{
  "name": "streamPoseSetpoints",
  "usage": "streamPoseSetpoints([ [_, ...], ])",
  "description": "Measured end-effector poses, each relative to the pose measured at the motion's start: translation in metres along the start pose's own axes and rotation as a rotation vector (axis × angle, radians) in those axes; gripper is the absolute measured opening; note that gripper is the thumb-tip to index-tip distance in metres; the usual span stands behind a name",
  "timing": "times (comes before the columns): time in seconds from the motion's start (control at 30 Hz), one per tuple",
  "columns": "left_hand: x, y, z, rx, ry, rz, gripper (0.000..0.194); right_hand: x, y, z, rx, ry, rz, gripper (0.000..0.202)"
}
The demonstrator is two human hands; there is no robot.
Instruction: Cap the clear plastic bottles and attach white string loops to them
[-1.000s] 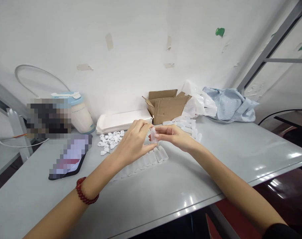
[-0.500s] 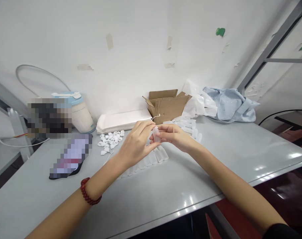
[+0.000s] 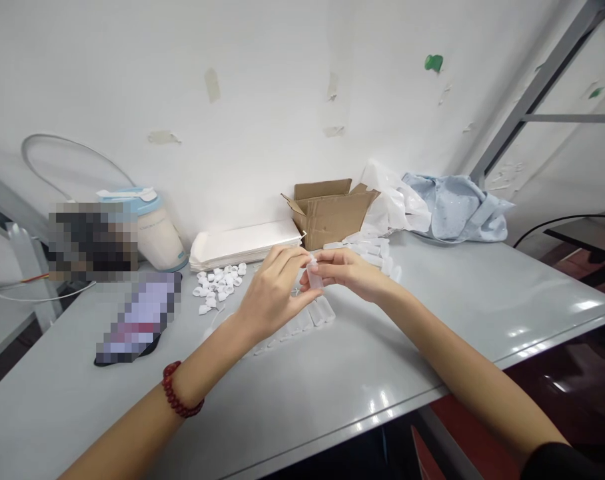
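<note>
Between my two hands, above the table, is a small translucent plastic bottle (image 3: pixel 315 275), held roughly upright. My left hand (image 3: pixel 277 283) has its thumb at the lower end and its fingers at the top, where a small white piece partly shows. The fingers of my right hand (image 3: pixel 350 272) close on the bottle's side. Under my hands lies a row of similar bottles (image 3: pixel 322 311), partly hidden by my left hand and wrist. A heap of small white caps (image 3: pixel 220 285) lies to the left of my left hand.
More translucent bottles (image 3: pixel 375 250) lie behind my right hand. Along the wall stand an open cardboard box (image 3: pixel 337 217), a stack of white paper (image 3: pixel 247 243), a white plastic bag (image 3: pixel 392 200), blue cloth (image 3: pixel 462 210) and a large cup (image 3: pixel 160 233). A blurred-out phone-shaped item (image 3: pixel 140 317) lies left.
The view has shifted slightly. Both hands keep hold of the bottle, and more of its lower part now shows between them. The white wire end near the box sits lower and farther left.
</note>
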State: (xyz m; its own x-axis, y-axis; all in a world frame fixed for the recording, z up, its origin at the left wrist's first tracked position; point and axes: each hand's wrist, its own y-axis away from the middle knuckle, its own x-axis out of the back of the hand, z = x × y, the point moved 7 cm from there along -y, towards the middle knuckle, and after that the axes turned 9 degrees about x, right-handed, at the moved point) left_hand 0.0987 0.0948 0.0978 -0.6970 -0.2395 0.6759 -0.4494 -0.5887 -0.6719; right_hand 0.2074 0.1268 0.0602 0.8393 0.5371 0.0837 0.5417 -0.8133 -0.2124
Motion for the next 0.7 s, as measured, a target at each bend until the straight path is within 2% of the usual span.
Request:
streamPoseSetpoints([
  [0.13,-0.012,-0.001,0.004,0.021,-0.039,-0.050,0.031,0.007,0.001,-0.006,0.028,0.423,-0.025,0.022],
  [0.2,-0.021,-0.002,0.007,0.060,-0.064,-0.093,0.030,0.013,0.003,-0.004,-0.020,0.545,-0.089,0.026],
  [0.33,-0.044,0.000,0.014,0.147,-0.084,-0.232,0.030,0.027,0.012,0.006,-0.199,0.567,-0.257,0.027],
  [0.53,-0.073,0.008,0.014,0.385,-0.073,-0.419,0.033,0.042,0.015,0.017,-0.259,0.599,-0.346,0.020],
  [0.7,-0.085,0.013,0.014,0.432,-0.071,-0.485,0.031,0.040,0.015,0.032,-0.346,0.622,-0.409,0.020],
])
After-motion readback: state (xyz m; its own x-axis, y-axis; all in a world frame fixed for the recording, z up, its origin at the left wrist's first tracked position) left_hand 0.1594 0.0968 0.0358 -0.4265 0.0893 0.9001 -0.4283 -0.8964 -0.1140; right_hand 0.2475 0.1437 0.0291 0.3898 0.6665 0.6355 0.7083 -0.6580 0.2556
